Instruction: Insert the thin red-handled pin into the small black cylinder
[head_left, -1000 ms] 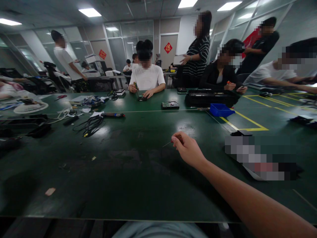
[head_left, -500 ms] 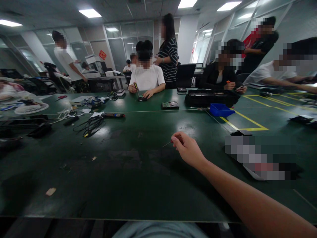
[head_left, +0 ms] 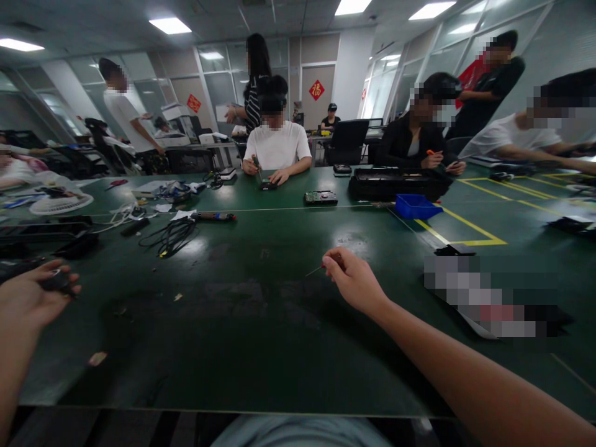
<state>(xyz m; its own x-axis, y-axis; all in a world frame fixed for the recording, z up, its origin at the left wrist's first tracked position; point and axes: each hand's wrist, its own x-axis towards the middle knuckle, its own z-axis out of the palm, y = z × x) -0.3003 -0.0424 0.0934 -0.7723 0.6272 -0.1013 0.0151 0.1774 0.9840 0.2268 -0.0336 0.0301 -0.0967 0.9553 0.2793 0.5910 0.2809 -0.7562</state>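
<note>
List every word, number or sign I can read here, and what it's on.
"福": on the red diamond sign at centre back.
Leftmost red sign: its marking is too blurred to read.
Hard drive: any print is too small to read.
Thin tool in the right hand: none legible.

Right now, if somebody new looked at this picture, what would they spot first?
Probably the bright blue tray on the far right part of the green table, and the red diamond sign at the back of the room. Close up, the right hand holds a thin tool near the middle, while the left hand holds a dark object at the left edge.
</note>
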